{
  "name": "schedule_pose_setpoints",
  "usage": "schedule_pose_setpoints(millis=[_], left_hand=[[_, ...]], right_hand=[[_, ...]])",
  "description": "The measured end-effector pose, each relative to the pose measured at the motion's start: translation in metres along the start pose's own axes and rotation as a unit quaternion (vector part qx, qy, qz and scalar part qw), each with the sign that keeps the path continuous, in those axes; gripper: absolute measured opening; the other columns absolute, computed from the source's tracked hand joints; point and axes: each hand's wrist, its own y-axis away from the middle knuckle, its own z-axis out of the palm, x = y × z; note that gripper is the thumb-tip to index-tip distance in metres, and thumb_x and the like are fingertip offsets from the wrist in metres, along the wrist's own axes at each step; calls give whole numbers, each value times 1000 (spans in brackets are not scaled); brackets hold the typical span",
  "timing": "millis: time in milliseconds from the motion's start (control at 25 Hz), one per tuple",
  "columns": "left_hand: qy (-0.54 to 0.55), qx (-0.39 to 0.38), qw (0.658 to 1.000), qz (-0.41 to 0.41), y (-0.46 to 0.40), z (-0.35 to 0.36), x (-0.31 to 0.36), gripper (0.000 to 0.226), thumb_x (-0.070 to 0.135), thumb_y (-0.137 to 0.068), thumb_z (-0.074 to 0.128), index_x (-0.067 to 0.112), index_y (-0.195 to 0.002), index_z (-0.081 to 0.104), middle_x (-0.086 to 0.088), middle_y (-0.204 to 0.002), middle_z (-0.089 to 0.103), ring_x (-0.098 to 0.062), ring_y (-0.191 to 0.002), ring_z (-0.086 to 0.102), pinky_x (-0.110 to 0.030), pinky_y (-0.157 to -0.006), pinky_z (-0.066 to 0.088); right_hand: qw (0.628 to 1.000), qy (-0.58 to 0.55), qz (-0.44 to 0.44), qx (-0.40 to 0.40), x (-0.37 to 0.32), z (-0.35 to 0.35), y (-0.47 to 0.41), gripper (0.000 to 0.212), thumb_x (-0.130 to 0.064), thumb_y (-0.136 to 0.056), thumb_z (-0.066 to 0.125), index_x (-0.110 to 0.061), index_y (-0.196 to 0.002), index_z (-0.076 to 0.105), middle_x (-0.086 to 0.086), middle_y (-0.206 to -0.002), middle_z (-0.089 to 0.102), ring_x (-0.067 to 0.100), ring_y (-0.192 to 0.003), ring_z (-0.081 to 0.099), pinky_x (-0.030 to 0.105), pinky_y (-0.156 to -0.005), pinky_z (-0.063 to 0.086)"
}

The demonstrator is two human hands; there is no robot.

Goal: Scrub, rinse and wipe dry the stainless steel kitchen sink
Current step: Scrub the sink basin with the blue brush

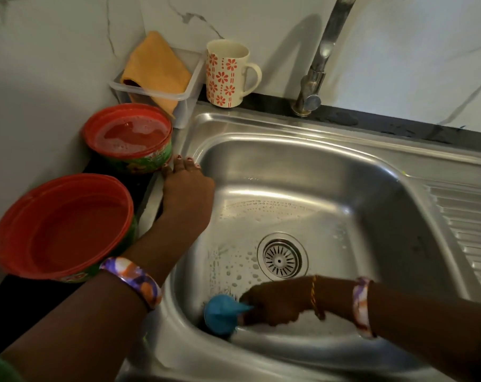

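Suds dot the floor of the steel sink (330,172), thickest at the near left corner where the right hand (275,300) works. That hand is curled tight around the handle of a blue scrubber (222,317), whose round head presses against the basin floor close to the near wall; a thin gold bracelet (315,297) and a patterned bangle (362,307) sit on that wrist. Just beyond the hand lies the round drain (282,256), its slotted strainer in place, with soapy drops scattered to its left. The left arm reaches in from the near left, a matching purple-and-orange bangle (134,279) on it, and the left hand (187,186) rests on the left rim of the sink, fingers straight and spread flat, holding nothing; the fingertips lie just beside the farther of two red tubs. The nearer tub (62,224) stands on the dark counter to the left and looks to hold clear water, though I cannot be sure. The farther tub (129,136) holds foamy water. Behind it, in the corner, a clear plastic box (189,86) carries an orange cloth (156,67) draped over its edge. Next to the box stands a cream mug (226,74) with red flowers, handle pointing right. On the back ledge rises the steel tap (319,62), its spout running out of view at the top. To the right of the basin runs the ribbed draining board (465,230).
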Motion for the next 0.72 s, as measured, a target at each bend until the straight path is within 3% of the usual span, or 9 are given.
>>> schedule_pose_setpoints(millis=[80, 200, 320, 360, 440, 480, 560, 600, 720], left_hand=[[2, 3, 1000, 4, 0, 0, -1, 46, 13, -94, 41, -1, -138, 38, -25, -147, 29, -40, -137, 26, -49, -107, 31], [3, -1, 1000, 11, 1, -2, -3, 45, 16, -95, 42, 0, -137, 39, -23, -146, 31, -37, -137, 28, -46, -107, 32], [6, -7, 1000, 16, 1, -5, -3, 44, 15, -94, 43, 1, -136, 39, -22, -145, 33, -36, -136, 30, -45, -108, 33], [7, -9, 1000, 14, 1, -6, -3, 43, 14, -94, 43, 1, -135, 41, -23, -144, 34, -36, -135, 31, -45, -107, 33], [15, -7, 1000, 8, 2, -7, -3, 39, 11, -93, 43, 0, -130, 47, -24, -139, 40, -38, -131, 35, -45, -104, 36], [22, -6, 1000, 4, 2, -8, -3, 37, 9, -92, 44, -1, -127, 50, -24, -136, 43, -38, -129, 38, -45, -101, 38], [38, -11, 999, -3, 0, -7, -3, 36, 3, -90, 46, -4, -124, 52, -25, -133, 45, -39, -127, 38, -46, -99, 39], [44, -15, 999, -8, -2, -7, -2, 36, 0, -89, 46, -6, -125, 52, -25, -133, 45, -40, -128, 37, -47, -99, 39], [44, -14, 999, -11, -4, -9, 2, 37, 0, -91, 46, -6, -127, 49, -25, -135, 42, -40, -130, 34, -48, -102, 37]], right_hand=[[997, -23, -68, -37, -15, -19, 6, 35, -32, -99, 42, -7, -117, 57, 12, -102, 62, 18, -83, 53, 27, -74, 43], [991, -84, 10, 100, 6, -58, -31, 31, -32, -99, 41, -11, -116, 57, 11, -100, 65, 22, -87, 60, 27, -77, 46], [973, -51, 46, 220, 50, -74, -64, 42, -30, -97, 43, -11, -134, 48, 10, -131, 57, 25, -118, 55, 26, -102, 41], [972, -48, 0, 228, 53, -74, -59, 43, -28, -98, 42, -8, -136, 46, 5, -129, 58, 17, -116, 57, 15, -102, 37], [978, -93, -66, 175, 36, -51, -43, 38, -25, -100, 40, 0, -128, 50, -8, -100, 63, -4, -86, 58, -6, -79, 34], [988, -105, -53, 102, 17, -37, -35, 37, -27, -100, 41, 1, -120, 55, -6, -87, 61, -1, -72, 54, -1, -68, 38], [991, -98, -56, -72, -7, -7, -9, 37, -33, -99, 41, -2, -108, 59, 5, -86, 60, 10, -71, 51, 17, -64, 41], [991, -85, -60, -87, -5, 2, -10, 38, -36, -99, 41, -4, -106, 59, 6, -87, 58, 13, -74, 52, 23, -67, 43], [994, -65, -13, 84, 10, -29, -41, 41, -42, -99, 36, -9, -110, 58, 4, -88, 59, 16, -76, 55, 34, -77, 50]])
